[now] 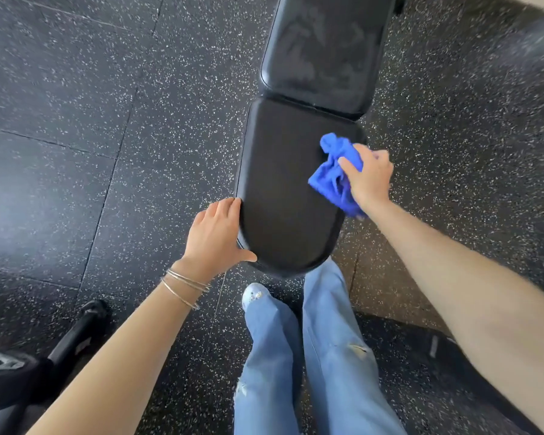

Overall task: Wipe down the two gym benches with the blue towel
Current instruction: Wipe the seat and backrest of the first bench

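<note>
A black padded gym bench runs away from me up the middle of the view. Its near seat pad point(283, 189) looks clean and matte, while the far back pad point(324, 51) shows smeary streaks. My right hand point(369, 178) presses a crumpled blue towel point(335, 171) onto the right edge of the seat pad. My left hand point(215, 233) grips the seat pad's near left edge, fingers curled over the rim. Only this one bench is in view.
Black rubber floor tiles point(107, 120) with white speckles surround the bench. My legs in light blue jeans point(296, 356) stand just below the seat's near end. A black piece of gym equipment point(69, 343) lies at the lower left.
</note>
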A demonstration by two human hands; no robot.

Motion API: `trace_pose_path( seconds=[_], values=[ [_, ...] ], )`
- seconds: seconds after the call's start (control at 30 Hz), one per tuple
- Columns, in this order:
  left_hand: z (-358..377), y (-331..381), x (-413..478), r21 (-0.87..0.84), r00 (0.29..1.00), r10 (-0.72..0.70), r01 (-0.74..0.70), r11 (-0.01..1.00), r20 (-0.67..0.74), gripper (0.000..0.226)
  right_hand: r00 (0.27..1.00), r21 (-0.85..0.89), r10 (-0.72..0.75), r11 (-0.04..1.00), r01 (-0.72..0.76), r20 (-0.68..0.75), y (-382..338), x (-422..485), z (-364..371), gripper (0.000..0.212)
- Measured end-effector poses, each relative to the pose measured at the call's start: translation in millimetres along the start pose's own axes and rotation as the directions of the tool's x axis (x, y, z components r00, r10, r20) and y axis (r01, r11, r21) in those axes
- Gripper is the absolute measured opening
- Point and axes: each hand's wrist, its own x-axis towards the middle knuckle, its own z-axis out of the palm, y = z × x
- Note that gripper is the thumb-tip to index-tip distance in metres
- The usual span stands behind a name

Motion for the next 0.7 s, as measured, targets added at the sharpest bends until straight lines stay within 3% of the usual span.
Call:
trace_pose_path(
  seconds=[0.1,0.2,0.33,0.47,0.6,0.7],
  values=[
    [5,-2,-3,-0.018,1.000,-0.001,0.001,1.000,-0.012,0.110,0.988,-0.064,0.141,0.989,-0.136,0.068,-14,22,-6,0.040],
    [8,-5,-5,-0.056,1.000,-0.003,0.003,0.998,-0.003,0.109,0.989,-0.068,0.144,0.987,-0.145,-0.016,-19,-30,7,0.040],
    [7,-16,-11,-0.057,0.999,0.036,-0.035,0.998,0.008,0.110,0.986,-0.173,-0.121,0.980,0.100,-0.112,-12,-129,24,0.038],
    [8,-32,-27,-0.045,0.999,-0.025,0.026,0.999,0.023,0.110,0.908,-0.338,-0.419,0.859,0.385,-0.029,-28,-194,47,0.031],
    [11,-41,-41,-0.051,0.997,-0.066,0.068,0.996,0.042,0.110,0.854,-0.318,-0.520,0.812,0.490,-0.011,-78,-142,71,0.031],
    [12,-42,-44,-0.060,0.997,-0.070,0.073,0.996,0.043,0.108,0.846,-0.361,-0.519,0.771,0.525,0.123,-118,-77,77,0.032]
  ],
)
